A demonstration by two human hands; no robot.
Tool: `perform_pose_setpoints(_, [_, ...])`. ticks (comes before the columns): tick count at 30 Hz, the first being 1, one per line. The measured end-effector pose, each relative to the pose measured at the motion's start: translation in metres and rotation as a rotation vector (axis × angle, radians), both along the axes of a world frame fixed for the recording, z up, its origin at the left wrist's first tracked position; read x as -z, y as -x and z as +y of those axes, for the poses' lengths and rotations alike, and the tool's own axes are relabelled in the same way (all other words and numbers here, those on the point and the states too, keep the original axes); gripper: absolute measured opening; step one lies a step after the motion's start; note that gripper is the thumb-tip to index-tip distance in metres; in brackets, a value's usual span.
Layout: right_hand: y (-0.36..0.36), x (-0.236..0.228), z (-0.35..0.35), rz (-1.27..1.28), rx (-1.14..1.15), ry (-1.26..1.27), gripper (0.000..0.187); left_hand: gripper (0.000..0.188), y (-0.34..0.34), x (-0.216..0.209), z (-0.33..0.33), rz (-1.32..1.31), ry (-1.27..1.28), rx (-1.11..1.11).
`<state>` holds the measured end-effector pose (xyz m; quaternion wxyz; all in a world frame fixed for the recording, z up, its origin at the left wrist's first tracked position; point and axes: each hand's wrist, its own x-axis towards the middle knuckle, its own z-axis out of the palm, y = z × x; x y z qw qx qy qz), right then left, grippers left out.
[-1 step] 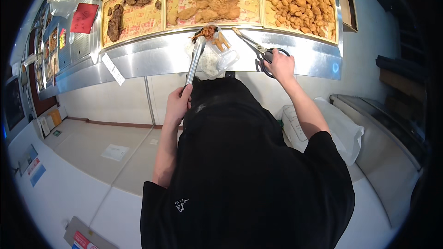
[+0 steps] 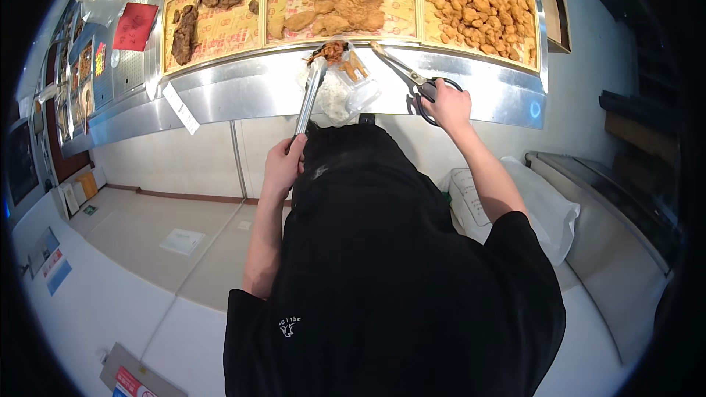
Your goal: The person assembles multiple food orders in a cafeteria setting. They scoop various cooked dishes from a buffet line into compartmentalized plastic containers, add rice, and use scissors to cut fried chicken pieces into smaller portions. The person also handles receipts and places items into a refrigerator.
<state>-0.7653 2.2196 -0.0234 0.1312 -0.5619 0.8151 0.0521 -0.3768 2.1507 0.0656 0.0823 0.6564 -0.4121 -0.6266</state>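
My left hand [image 2: 279, 167] is closed round the lower end of silver tongs [image 2: 308, 95]. Their far end reaches the dark red-brown food [image 2: 332, 51] at the top of a clear plastic container [image 2: 368, 93]. White rice [image 2: 334, 99] fills the container's near part, and golden-brown strips [image 2: 354, 68] lie on its right side. My right hand [image 2: 450, 106] grips the black handles of scissors [image 2: 415, 77] over the steel counter ledge [image 2: 485, 90]. Their blades point up and left toward the trays, beside the container. I cannot tell whether the tong tips pinch any food.
Beyond the ledge are a tray of flat breaded pieces [image 2: 334, 1], a tray of small fried nuggets [image 2: 482, 15] and a tray [image 2: 220, 37] with dark meat pieces. A white paper strip [image 2: 181, 109] hangs over the ledge at left. White plastic bags [image 2: 544, 213] stand at lower right.
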Motion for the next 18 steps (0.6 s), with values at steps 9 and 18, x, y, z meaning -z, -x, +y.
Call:
perform_pose_setpoints(9, [-0.043, -0.027, -0.001, -0.211, -0.122, -0.136, 0.075, 0.044, 0.0, 0.011, 0.005, 0.034, -0.053, -0.063])
perform_pose_setpoints(18, [-0.047, -0.045, -0.029, -0.257, -0.003, -0.241, 0.072, 0.037, -0.004, 0.022, 0.004, 0.042, -0.099, 0.014])
